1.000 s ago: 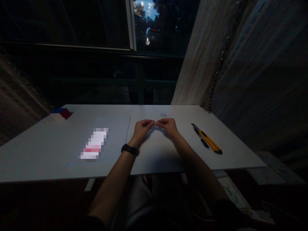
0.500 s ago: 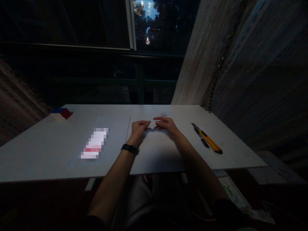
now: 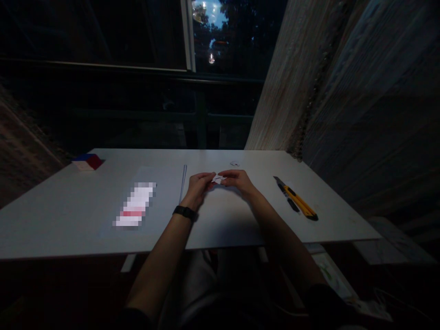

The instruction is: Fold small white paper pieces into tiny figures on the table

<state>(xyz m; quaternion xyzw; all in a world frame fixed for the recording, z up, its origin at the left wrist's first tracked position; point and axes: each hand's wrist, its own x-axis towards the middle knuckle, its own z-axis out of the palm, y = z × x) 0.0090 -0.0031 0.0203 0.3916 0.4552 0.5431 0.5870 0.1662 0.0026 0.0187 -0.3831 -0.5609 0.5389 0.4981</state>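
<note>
A small folded piece of white paper [image 3: 218,179] is held above the middle of the white table [image 3: 227,215]. My left hand [image 3: 199,185] pinches its left side between thumb and fingers; a dark watch [image 3: 185,212] is on that wrist. On the other side, my right hand [image 3: 239,178] is closed on the paper's right edge. The fingertips hide part of the paper, and its exact folded shape is too small to make out.
Left of my hands lies a white sheet [image 3: 165,197] with a bright, pixelated phone-like rectangle [image 3: 135,204]. A coloured cube [image 3: 87,162] sits at the far left. To the right lie a yellow box cutter [image 3: 299,201] and a smaller black cutter [image 3: 288,197]. Thin dark-framed glasses-like item [image 3: 234,163] lies behind my hands.
My right fingers have curled in closer to the paper, and the paper has turned a little between my hands. The sheet's right edge on the left now looks slightly lifted.
</note>
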